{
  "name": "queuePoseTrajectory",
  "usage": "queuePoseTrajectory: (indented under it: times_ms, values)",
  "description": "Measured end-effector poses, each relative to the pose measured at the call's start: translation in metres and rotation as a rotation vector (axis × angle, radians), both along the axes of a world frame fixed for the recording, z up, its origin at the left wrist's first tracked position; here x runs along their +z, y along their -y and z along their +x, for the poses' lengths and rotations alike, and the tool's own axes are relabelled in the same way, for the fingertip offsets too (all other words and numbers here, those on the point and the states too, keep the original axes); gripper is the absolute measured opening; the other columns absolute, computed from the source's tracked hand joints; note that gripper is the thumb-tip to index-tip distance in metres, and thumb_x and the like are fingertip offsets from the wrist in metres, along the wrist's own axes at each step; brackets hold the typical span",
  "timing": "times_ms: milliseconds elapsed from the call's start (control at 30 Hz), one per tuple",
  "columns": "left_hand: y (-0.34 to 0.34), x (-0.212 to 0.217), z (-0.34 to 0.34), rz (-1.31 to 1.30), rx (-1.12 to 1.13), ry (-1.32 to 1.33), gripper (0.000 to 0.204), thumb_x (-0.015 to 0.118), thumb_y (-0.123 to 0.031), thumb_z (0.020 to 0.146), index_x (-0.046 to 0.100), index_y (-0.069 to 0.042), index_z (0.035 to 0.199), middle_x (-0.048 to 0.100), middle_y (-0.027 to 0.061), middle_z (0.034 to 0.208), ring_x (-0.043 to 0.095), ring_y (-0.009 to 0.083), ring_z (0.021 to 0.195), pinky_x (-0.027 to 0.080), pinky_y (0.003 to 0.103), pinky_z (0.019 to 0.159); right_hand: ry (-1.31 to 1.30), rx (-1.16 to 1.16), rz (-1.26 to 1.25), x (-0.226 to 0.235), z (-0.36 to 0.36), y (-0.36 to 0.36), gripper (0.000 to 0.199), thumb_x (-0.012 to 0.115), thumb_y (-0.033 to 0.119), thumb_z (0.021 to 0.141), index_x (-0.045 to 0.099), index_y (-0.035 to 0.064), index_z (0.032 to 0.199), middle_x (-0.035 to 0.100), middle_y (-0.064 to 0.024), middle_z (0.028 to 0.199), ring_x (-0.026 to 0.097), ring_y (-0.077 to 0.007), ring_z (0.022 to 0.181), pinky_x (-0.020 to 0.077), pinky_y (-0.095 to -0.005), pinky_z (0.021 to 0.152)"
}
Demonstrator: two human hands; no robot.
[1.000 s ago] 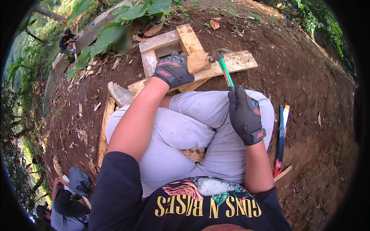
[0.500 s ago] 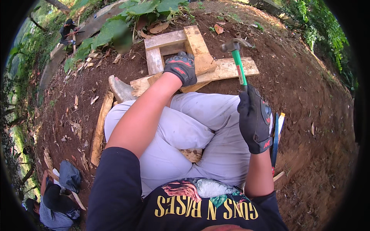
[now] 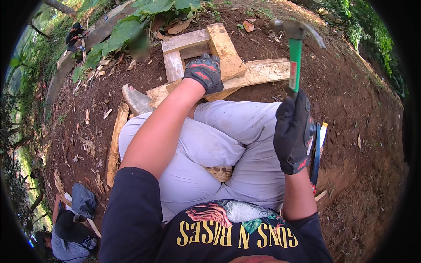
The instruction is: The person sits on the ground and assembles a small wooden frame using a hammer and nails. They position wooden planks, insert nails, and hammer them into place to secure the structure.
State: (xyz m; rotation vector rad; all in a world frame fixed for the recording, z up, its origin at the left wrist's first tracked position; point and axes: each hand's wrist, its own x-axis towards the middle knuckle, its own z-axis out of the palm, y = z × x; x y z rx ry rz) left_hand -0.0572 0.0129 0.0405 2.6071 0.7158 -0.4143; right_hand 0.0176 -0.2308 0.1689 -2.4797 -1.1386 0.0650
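Observation:
My right hand [image 3: 293, 133], in a black glove, is closed round the lower end of a claw hammer [image 3: 295, 65]. The hammer stands upright over the ground to the right, its green handle below a dark metal head. Ahead of my crossed legs lies a wooden frame [image 3: 187, 41] of short boards nailed or set into a square. My gloved left hand [image 3: 203, 74] is closed on the near side of this frame; its fingertips are hidden. A nail appears to stick up from the board [image 3: 227, 50] at the frame's right. Beneath the frame runs a longer plank [image 3: 269, 72].
A blue-edged saw [image 3: 316, 153] lies by my right thigh. A wood strip [image 3: 116, 147] is left of my knee. Large leaves [image 3: 123, 35] hang beyond the frame. Two other people are at the left, one far off [image 3: 75, 37], one nearer [image 3: 70, 234] beside a dark bag [image 3: 83, 200].
The hammer has been raised and has shifted a little right, its head now larger in view. My left hand has stayed on the frame.

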Motion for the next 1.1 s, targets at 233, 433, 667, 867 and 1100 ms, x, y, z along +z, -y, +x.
queuePoseTrajectory:
  times_ms: [233,433,667,867,1100]
  values:
    - [0.0,0.0,-0.005,-0.002,0.011,0.017,0.062,0.07,-0.035,0.081,0.062,0.001,0.131,0.067,0.0277,0.131,0.068,0.0404,0.121,0.056,0.048,0.103,-0.112,-0.118,0.118,0.027,-0.001,-0.002,0.034,0.042,0.02,0.114,0.063,-0.0002,0.132,0.054,-0.001,0.072,0.049,-0.0088,0.059,0.0421,-0.0309,0.055]
    - [-0.002,0.009,0.001,0.008,0.012,0.016,0.064,0.071,-0.035,0.081,0.06,0.0,0.134,0.065,0.028,0.134,0.068,0.0414,0.123,0.056,0.051,0.104,-0.028,0.101,-0.178,-0.019,0.009,0.012,0.023,0.052,0.018,0.11,0.064,0.0011,0.12,0.07,-0.0233,0.096,0.071,-0.0399,0.086,0.0546,-0.0483,0.072]
    - [0.002,0.01,-0.003,-0.018,0.005,0.007,0.059,0.069,-0.031,0.082,0.062,-0.001,0.131,0.066,0.0265,0.132,0.067,0.0403,0.124,0.056,0.049,0.104,0.116,-0.008,0.158,-0.012,0.007,0.003,0.026,0.05,0.022,0.114,0.061,-0.0001,0.123,0.065,-0.0131,0.081,0.065,-0.0338,0.065,0.0514,-0.044,0.063]
    - [0.001,0.008,-0.003,0.016,0.01,-0.012,0.055,0.067,-0.029,0.083,0.064,-0.001,0.13,0.066,0.0259,0.132,0.068,0.0391,0.123,0.056,0.049,0.103,-0.065,-0.099,0.156,0.011,0.01,-0.001,0.026,0.05,0.024,0.113,0.063,0.0019,0.117,0.064,-0.0171,0.083,0.064,-0.0397,0.069,0.0492,-0.0474,0.064]
    - [0.004,0.005,-0.002,0.045,0.0,0.002,0.058,0.068,-0.029,0.082,0.063,-0.002,0.133,0.064,0.026,0.136,0.067,0.0387,0.125,0.056,0.048,0.104,0.049,0.067,-0.103,-0.028,0.003,0.015,0.019,0.055,0.019,0.109,0.066,0.0027,0.112,0.069,-0.0201,0.09,0.069,-0.0428,0.081,0.052,-0.05,0.07]
